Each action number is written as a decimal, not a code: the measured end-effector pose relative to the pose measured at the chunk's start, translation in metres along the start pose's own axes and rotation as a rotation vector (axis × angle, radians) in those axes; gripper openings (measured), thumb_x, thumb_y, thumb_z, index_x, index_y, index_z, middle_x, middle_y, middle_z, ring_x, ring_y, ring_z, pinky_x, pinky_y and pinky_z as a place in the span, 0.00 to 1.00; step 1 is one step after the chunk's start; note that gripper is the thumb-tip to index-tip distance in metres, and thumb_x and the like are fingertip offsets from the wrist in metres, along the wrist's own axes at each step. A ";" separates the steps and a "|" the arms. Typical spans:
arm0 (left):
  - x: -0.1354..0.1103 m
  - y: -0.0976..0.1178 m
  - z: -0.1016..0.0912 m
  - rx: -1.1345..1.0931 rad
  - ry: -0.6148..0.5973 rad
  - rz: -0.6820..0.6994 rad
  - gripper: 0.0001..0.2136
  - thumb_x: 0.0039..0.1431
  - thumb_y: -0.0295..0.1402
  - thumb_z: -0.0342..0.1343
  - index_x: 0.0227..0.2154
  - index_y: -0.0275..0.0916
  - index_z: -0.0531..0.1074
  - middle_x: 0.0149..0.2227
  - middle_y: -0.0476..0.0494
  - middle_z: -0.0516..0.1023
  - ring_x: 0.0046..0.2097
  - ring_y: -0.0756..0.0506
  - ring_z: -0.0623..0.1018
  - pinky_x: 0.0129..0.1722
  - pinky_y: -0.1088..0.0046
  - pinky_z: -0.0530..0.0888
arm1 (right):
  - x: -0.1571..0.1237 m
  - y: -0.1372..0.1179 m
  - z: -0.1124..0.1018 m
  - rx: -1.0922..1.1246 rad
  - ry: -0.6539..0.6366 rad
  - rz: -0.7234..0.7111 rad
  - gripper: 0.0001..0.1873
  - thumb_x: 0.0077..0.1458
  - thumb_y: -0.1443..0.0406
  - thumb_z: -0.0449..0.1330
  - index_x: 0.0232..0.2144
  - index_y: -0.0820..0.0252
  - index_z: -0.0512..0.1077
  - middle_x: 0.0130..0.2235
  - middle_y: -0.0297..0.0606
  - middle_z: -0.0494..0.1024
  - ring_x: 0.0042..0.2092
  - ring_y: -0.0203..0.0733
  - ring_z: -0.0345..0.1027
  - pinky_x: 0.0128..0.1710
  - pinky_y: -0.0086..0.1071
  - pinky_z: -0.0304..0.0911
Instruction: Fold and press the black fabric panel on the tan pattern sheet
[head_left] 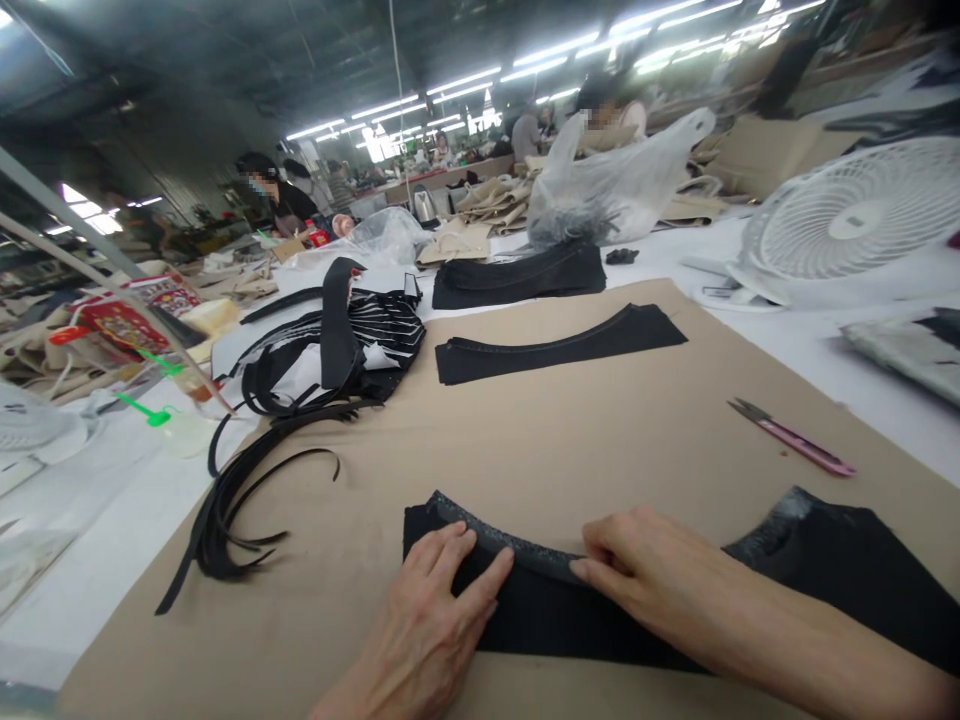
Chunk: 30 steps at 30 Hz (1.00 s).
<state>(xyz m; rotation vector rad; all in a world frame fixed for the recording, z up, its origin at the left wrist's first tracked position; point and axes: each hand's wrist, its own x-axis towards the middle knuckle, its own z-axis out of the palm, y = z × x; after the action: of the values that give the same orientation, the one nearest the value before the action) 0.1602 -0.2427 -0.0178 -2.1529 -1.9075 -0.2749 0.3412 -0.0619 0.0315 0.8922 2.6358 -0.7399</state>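
1. Head view, and the action is at the near edge: a black piece [525,620] lies on a beige sheet [360,620], its curved, grey-speckled band running along the far side.
2. Left hand [431,610] down on the left part of that piece, thumb spread away from the fingers, fingertips pressing right at the band!
3. Right hand [637,555] just to its right, fingers curled in, thumb and forefinger pinching the band's edge; the forearm crosses over the right part of the piece.
4. Out to the right, pink-handled snips [802,440] lie with blades apart, touching neither hand.
5. Farther off, a second black piece [555,345] on the sheet, and beyond it a black stack [517,280].
6. Over on the left, loose black strips [225,520] curl near a striped bundle [386,325].
7. Far right, a white fan [855,215]; to its left, a clear plastic bag [615,180]. Far left, a co-worker [289,205] in dark clothing.
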 end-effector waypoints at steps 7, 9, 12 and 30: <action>0.006 0.004 -0.003 0.045 0.070 0.013 0.18 0.63 0.31 0.47 0.55 0.48 0.68 0.48 0.37 0.69 0.51 0.40 0.71 0.46 0.59 0.77 | 0.002 0.004 0.010 -0.059 0.038 0.009 0.12 0.56 0.63 0.55 0.23 0.59 0.74 0.24 0.40 0.77 0.27 0.43 0.71 0.22 0.29 0.45; 0.008 0.004 -0.004 0.053 0.089 0.020 0.18 0.63 0.31 0.47 0.54 0.48 0.69 0.47 0.37 0.69 0.51 0.40 0.71 0.45 0.60 0.77 | 0.002 0.004 0.012 -0.073 0.056 -0.016 0.12 0.56 0.64 0.55 0.24 0.60 0.74 0.24 0.41 0.77 0.28 0.45 0.72 0.22 0.30 0.45; 0.008 0.005 -0.002 0.058 0.092 0.031 0.18 0.63 0.31 0.47 0.55 0.48 0.68 0.47 0.37 0.69 0.51 0.40 0.70 0.45 0.60 0.77 | 0.002 0.004 0.014 -0.090 0.070 -0.037 0.12 0.56 0.65 0.56 0.24 0.60 0.75 0.25 0.43 0.78 0.29 0.47 0.74 0.22 0.30 0.46; 0.012 0.017 -0.009 0.039 0.129 -0.112 0.16 0.63 0.32 0.48 0.50 0.55 0.71 0.48 0.40 0.67 0.51 0.40 0.68 0.43 0.61 0.71 | -0.008 0.003 0.026 -0.259 0.181 0.060 0.13 0.59 0.62 0.60 0.45 0.59 0.68 0.30 0.41 0.78 0.34 0.53 0.75 0.30 0.36 0.62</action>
<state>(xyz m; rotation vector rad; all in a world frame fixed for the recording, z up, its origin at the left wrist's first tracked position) 0.1785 -0.2356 -0.0065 -1.9563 -1.9464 -0.3851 0.3516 -0.0775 0.0114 0.9985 2.7618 -0.3050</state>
